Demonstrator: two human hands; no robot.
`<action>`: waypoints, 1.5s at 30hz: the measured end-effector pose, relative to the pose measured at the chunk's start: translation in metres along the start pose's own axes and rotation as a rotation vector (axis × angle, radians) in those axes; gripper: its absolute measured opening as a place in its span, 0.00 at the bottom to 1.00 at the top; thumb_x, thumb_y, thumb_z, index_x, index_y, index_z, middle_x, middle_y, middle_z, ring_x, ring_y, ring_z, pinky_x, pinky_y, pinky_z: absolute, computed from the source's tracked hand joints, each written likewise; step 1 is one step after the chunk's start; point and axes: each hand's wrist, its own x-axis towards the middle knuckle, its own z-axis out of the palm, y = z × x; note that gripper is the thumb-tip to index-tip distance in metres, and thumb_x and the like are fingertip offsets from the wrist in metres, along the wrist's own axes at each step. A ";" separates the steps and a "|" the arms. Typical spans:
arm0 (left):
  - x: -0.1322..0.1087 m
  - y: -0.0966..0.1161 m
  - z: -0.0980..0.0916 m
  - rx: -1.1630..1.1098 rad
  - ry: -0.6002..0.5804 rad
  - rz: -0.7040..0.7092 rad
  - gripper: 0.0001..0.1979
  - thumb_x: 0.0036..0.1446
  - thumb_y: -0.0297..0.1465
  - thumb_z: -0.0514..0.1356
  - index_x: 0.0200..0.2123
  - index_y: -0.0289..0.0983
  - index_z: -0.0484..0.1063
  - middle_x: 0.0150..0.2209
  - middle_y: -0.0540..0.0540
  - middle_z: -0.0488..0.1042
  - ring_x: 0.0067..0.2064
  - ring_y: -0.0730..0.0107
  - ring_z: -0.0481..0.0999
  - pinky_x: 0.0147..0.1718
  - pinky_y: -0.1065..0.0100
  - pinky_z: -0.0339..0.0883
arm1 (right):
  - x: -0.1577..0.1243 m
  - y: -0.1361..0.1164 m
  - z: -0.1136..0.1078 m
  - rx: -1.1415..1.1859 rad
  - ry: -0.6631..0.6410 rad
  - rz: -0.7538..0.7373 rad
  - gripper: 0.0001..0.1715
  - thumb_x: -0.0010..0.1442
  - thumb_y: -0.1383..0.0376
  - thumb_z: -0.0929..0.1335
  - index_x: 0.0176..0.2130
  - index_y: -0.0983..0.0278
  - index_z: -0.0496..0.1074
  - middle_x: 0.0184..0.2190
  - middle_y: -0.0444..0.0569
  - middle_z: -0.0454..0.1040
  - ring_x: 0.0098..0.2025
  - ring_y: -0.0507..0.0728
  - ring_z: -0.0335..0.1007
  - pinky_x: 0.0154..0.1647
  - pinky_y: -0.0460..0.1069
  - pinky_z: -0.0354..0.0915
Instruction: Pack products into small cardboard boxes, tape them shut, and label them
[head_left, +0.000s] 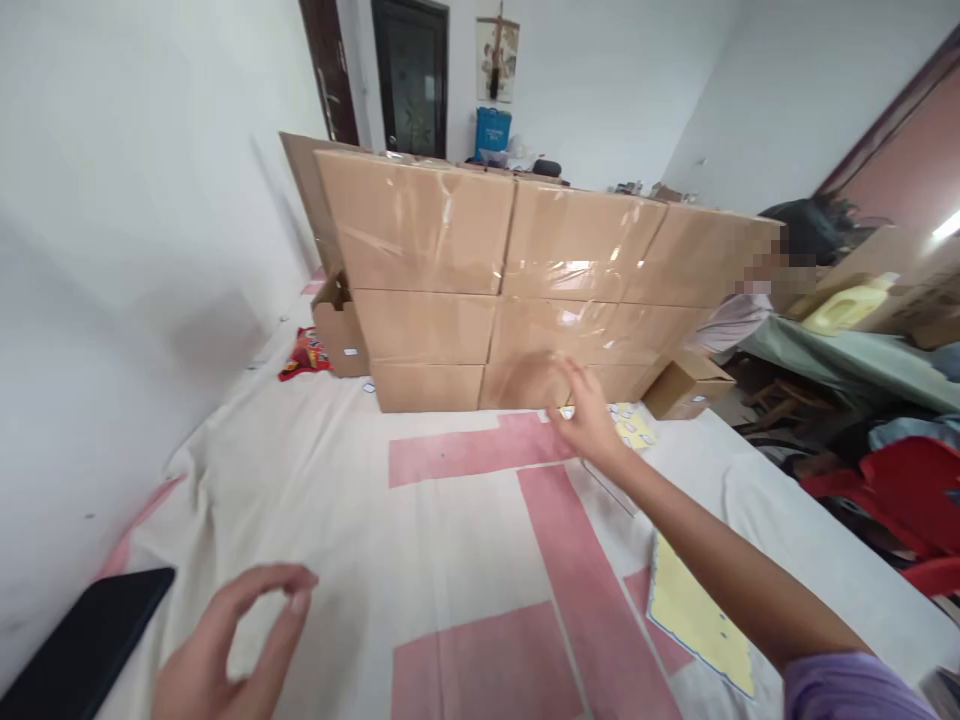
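My right hand (589, 415) reaches over the bed-like covered surface toward the stack of cardboard boxes (420, 330), thumb and fingers apart, with nothing visible between them. Its fingertips are slightly blurred; whether they touch the boxes I cannot tell. Partly behind that hand lies a yellow sheet bearing small white labels (634, 428). A larger yellow sheet (694, 615) lies beside my right forearm. Low on the left, my left hand (240, 640) hovers over the cloth (315, 500), thumb and index fingertips brought together in a ring, nothing seen in them. The stacked boxes are bound with clear tape.
A black phone (86, 640) lies at the left near the white wall. Small open boxes (341, 335) and a red packet (306, 353) sit left of the stack; another small box (686, 385) stands right. A person (739, 315) is behind it. A red chair (907, 490) stands at right.
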 end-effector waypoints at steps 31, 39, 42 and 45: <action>0.254 -0.103 0.054 0.232 0.140 -0.333 0.02 0.60 0.28 0.60 0.34 0.39 0.72 0.41 0.46 0.72 0.43 0.63 0.72 0.45 0.61 0.65 | 0.205 -0.265 0.234 0.857 -0.429 0.028 0.06 0.60 0.71 0.63 0.36 0.60 0.62 0.30 0.41 0.68 0.29 0.52 0.69 0.33 0.50 0.71; 0.055 0.073 -0.029 0.336 -0.007 -0.070 0.11 0.62 0.34 0.59 0.27 0.42 0.65 0.28 0.51 0.66 0.27 0.69 0.67 0.24 0.67 0.55 | 0.050 -0.231 0.061 1.205 -0.949 -0.182 0.10 0.61 0.61 0.70 0.35 0.61 0.65 0.30 0.41 0.69 0.28 0.51 0.67 0.30 0.48 0.65; -0.026 0.128 -0.010 0.244 -0.142 0.051 0.10 0.65 0.33 0.57 0.29 0.43 0.67 0.28 0.51 0.68 0.26 0.71 0.69 0.23 0.68 0.59 | -0.018 -0.191 -0.003 1.081 -0.867 -0.238 0.15 0.62 0.58 0.72 0.32 0.62 0.65 0.31 0.42 0.65 0.31 0.50 0.62 0.31 0.47 0.60; -0.081 0.170 0.004 0.069 -0.336 0.098 0.11 0.66 0.31 0.56 0.28 0.42 0.66 0.27 0.51 0.68 0.25 0.74 0.68 0.23 0.69 0.59 | -0.070 -0.146 -0.054 0.996 -0.807 -0.201 0.21 0.69 0.56 0.66 0.27 0.63 0.64 0.26 0.42 0.62 0.29 0.50 0.57 0.30 0.48 0.55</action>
